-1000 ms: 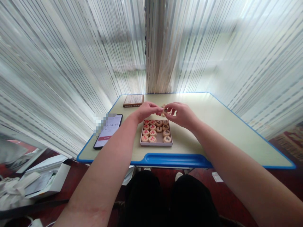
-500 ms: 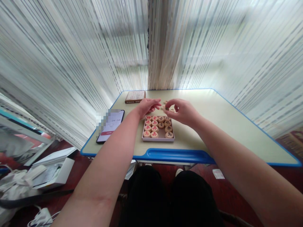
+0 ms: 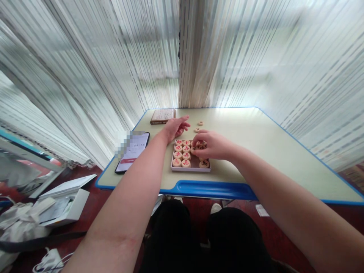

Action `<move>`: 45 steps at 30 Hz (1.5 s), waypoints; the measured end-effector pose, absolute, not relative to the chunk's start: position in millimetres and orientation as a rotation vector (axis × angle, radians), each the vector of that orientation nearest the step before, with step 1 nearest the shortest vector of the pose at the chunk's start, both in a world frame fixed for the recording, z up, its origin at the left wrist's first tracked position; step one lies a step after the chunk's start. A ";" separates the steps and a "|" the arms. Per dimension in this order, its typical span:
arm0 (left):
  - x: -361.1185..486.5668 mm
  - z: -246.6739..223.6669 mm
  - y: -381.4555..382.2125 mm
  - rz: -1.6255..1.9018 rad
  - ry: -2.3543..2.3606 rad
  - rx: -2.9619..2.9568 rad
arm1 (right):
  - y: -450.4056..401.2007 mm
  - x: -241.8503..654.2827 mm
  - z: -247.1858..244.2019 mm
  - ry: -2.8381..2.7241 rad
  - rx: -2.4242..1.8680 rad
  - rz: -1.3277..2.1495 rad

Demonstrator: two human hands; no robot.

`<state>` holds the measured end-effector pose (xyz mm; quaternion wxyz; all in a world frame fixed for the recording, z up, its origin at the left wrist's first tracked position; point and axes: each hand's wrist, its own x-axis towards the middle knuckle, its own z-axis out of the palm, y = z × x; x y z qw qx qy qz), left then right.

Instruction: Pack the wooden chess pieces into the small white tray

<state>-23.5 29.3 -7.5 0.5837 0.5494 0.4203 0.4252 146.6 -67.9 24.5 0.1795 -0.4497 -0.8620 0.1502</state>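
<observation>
My right hand [image 3: 209, 145] is over the shallow white box [image 3: 191, 169], its thumb and fingers closed on a wooden Chinese chess piece [image 3: 194, 149] with a dark character. Red-lettered chess pieces [image 3: 186, 156] fill the two left columns, and a black-lettered piece [image 3: 204, 163] lies in the near right corner. My fingers hide part of the pieces on the right. My left hand [image 3: 176, 128] hovers beyond the box's far left corner, fingers apart and holding nothing. Two loose chess pieces [image 3: 200, 123] lie on the table past the box.
A phone [image 3: 132, 153] showing a running timer lies on the left of the blue-edged table [image 3: 273, 151]. Behind my left hand is a brown box [image 3: 162, 116] with printed sides. A blue tray groove [image 3: 213, 186] runs along the front edge; striped curtains hang behind.
My right hand has come toward me from the loose pieces to the box, carrying a chess piece. My left hand stays nearly in place, its fingers a little more spread.
</observation>
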 end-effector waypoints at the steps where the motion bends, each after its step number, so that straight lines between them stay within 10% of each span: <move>1: -23.5 -7.2 29.2 0.992 0.975 1.273 | -67.4 146.3 23.7 -2.443 -1.279 0.418; 45: -28.6 1.1 24.3 0.928 0.856 1.035 | -66.4 147.6 23.0 -2.454 -1.354 0.428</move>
